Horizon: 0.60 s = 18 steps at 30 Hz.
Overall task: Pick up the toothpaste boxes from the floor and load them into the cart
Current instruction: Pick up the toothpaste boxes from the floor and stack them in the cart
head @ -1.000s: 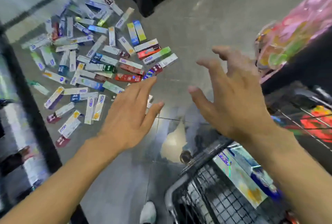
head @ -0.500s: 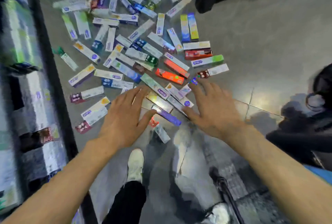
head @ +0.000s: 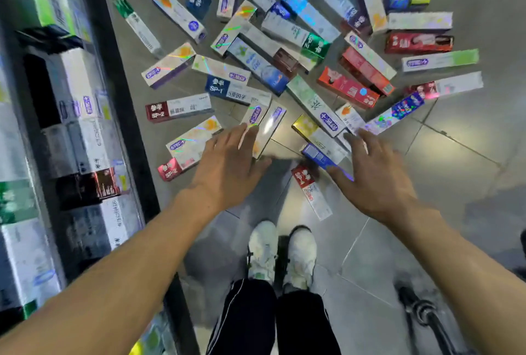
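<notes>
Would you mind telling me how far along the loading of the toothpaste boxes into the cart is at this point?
Done: nothing can be confirmed, since the cart's basket is out of view. In hand: nothing yet; the left hand and right hand reach open-fingered over the nearest toothpaste boxes without gripping any. Left: dozens of boxes lie scattered on the floor, so most of the job seems to remain.

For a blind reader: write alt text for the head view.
Both hands, left and right, reach open toward toothpaste boxes scattered across a grey tiled floor. Stocked shelves stand at left; white shoes show below.
</notes>
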Each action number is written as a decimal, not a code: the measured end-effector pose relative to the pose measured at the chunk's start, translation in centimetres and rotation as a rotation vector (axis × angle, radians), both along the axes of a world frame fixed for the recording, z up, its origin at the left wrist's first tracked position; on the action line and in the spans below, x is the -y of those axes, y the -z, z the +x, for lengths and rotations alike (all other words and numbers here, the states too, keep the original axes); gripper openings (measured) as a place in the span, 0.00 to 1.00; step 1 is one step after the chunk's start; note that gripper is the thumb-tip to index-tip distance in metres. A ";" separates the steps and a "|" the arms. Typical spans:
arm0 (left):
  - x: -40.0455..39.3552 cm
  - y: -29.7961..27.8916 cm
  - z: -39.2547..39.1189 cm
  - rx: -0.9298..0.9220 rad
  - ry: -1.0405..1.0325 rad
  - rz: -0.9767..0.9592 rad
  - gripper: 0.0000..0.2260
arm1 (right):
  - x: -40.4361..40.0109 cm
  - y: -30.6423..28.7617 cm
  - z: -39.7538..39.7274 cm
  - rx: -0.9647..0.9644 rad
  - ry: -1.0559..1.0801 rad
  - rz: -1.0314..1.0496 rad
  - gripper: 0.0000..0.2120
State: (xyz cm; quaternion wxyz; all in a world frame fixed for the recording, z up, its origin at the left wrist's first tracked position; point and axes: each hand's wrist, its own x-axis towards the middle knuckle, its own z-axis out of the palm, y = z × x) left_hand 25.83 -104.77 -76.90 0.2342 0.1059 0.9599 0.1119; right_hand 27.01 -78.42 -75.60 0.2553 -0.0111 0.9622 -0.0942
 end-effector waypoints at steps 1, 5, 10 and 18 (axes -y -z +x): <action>0.3 1.7 -0.2 0.001 -0.013 0.003 0.37 | 0.4 1.7 -0.1 -0.009 -0.006 -0.004 0.35; 1.9 9.4 -1.2 -0.017 -0.065 -0.003 0.36 | 2.6 9.6 -0.7 -0.015 -0.020 -0.057 0.34; 3.9 19.4 -2.0 -0.011 -0.145 -0.014 0.35 | 4.6 19.5 -1.7 0.026 -0.053 -0.034 0.33; 2.0 30.4 -0.4 -0.094 -0.064 0.008 0.28 | 2.9 30.9 -0.4 0.036 0.196 0.114 0.29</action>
